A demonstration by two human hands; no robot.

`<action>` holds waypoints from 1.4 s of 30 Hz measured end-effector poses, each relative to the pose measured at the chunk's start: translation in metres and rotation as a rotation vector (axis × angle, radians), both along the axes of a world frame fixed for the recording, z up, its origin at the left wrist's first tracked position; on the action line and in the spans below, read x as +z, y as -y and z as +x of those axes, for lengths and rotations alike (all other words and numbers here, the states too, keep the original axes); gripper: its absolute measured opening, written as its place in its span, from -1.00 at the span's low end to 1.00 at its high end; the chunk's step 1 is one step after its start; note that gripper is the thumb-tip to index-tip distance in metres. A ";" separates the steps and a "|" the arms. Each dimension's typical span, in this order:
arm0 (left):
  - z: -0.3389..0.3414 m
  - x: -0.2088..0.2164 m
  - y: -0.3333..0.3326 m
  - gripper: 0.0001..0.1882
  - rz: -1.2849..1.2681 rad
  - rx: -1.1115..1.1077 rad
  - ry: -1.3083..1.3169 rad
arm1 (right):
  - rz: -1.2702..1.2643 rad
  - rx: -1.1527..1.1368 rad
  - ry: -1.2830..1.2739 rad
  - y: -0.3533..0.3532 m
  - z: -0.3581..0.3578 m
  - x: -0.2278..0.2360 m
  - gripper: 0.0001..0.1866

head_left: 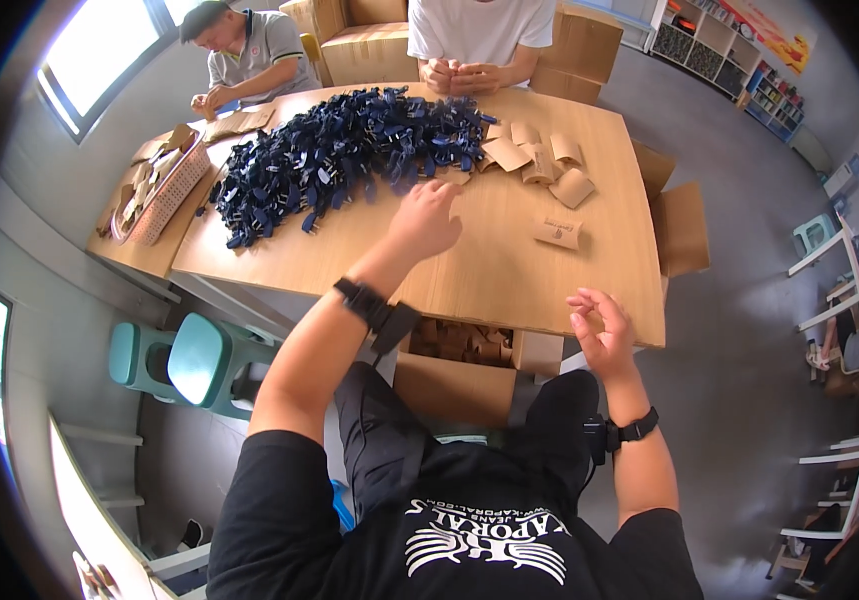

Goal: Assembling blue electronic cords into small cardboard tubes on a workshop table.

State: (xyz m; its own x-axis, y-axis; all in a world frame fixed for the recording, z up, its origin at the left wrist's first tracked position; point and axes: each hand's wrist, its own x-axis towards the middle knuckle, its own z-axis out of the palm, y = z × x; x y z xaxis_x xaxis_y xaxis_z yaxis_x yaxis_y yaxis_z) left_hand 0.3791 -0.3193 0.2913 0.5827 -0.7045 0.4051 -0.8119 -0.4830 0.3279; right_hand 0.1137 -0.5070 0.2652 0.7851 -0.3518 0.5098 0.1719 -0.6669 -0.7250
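My left hand point(427, 220) reaches over the table, its slightly bent fingers at the near right edge of a big heap of small navy-blue pieces with shiny metal ends point(349, 150). No held thing shows in it. Just beyond its fingertips lies a flat brown card piece point(456, 177). Over the table's near right edge, my right hand point(604, 328) is raised with fingers apart and holds nothing. Ahead of it, a single brown pillow-shaped paper box point(558, 233) with dark print lies apart. Several similar brown boxes point(537, 163) are grouped at the heap's right.
Below the table edge stands an open carton point(454, 388) with brown pieces inside. A pink basket point(171, 190) of brown boxes is on the left. Two people sit across, including one in a white shirt point(479, 35). Teal stools point(201, 360) stand left; another open carton point(684, 230) is right.
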 end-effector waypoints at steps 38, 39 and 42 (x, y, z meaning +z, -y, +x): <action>-0.030 -0.024 -0.030 -0.72 -0.476 -0.040 -0.460 | -0.066 0.161 -0.282 -0.006 0.160 0.052 -0.82; -0.031 -0.023 -0.027 -0.72 -0.485 -0.042 -0.459 | -0.217 0.150 -0.222 0.002 0.179 0.045 -0.80; -0.031 -0.026 -0.027 -0.70 -0.476 -0.065 -0.378 | -0.453 0.122 -0.168 0.009 0.226 0.032 -0.72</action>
State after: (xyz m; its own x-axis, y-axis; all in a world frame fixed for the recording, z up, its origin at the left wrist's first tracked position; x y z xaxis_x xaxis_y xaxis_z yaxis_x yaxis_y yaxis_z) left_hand 0.3477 -0.2918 0.2657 0.7097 -0.5357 0.4575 -0.6198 -0.1661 0.7670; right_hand 0.3400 -0.5159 0.2970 0.8909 -0.0248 0.4536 0.1739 -0.9038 -0.3910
